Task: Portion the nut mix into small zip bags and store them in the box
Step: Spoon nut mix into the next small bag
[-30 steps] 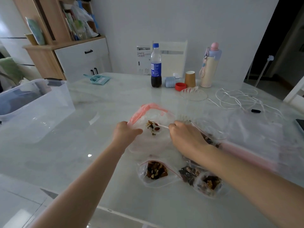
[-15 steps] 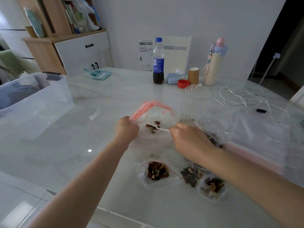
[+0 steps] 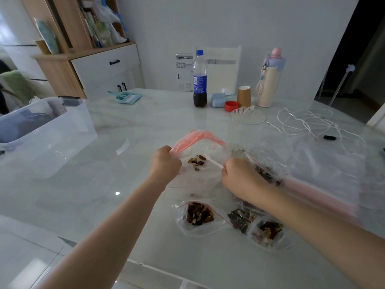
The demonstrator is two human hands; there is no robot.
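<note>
My left hand (image 3: 165,163) grips the pink-edged rim of a large clear zip bag (image 3: 198,140) and holds its mouth up. A few nuts (image 3: 196,160) lie inside it. My right hand (image 3: 241,176) holds a thin white spoon handle (image 3: 214,162) that reaches into that bag. Beside my right hand stands an open small zip bag (image 3: 268,172) with some nut mix in it. Three filled small bags lie nearer me: one (image 3: 198,214) in the middle, a dark one (image 3: 239,220) and one (image 3: 268,231) under my right forearm. The clear storage box (image 3: 45,130) stands at the left.
At the table's far side stand a cola bottle (image 3: 200,80), a paper cup (image 3: 243,96), a red lid (image 3: 231,106), a pink-topped flask (image 3: 269,80) and a clear dish (image 3: 248,116). White cables (image 3: 308,122) and empty plastic bags (image 3: 325,163) lie at the right. A teal dustpan (image 3: 126,97) lies far left.
Both hands kept their hold on the big bag and the spoon. The nuts inside the bag have shifted a little, and my head has dropped slightly.
</note>
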